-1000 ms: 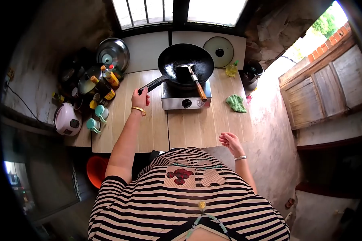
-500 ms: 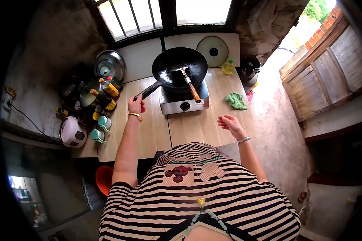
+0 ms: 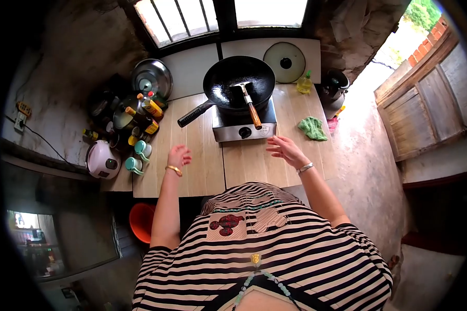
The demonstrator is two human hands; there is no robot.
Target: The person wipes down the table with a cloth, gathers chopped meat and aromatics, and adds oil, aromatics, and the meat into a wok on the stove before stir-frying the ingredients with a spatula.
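Note:
A black wok (image 3: 223, 78) rests on a silver gas stove (image 3: 233, 136) with a dark knob (image 3: 245, 132). A spatula with a wooden handle (image 3: 255, 117) leans inside it, the handle sticking out over the near rim. My left hand (image 3: 179, 155) hovers over the table below the wok's black handle (image 3: 194, 114), apart from it, fingers loosely spread and holding nothing. Close to the stove's front right corner is my right hand (image 3: 286, 150), open with fingers stretched leftward and nothing in them.
Sauce bottles (image 3: 151, 107), teal-lidded jars (image 3: 134, 165) and a pink rice cooker (image 3: 102, 159) crowd the left side. A green cloth (image 3: 312, 128), an oil bottle (image 3: 304, 83) and a glass lid (image 3: 284, 62) are on the right. An orange bucket (image 3: 142, 222) stands below.
My left hand has let go of the wok's handle and moved down toward me. My right hand has shifted closer to the stove, its fingers more extended. The view has shifted slightly.

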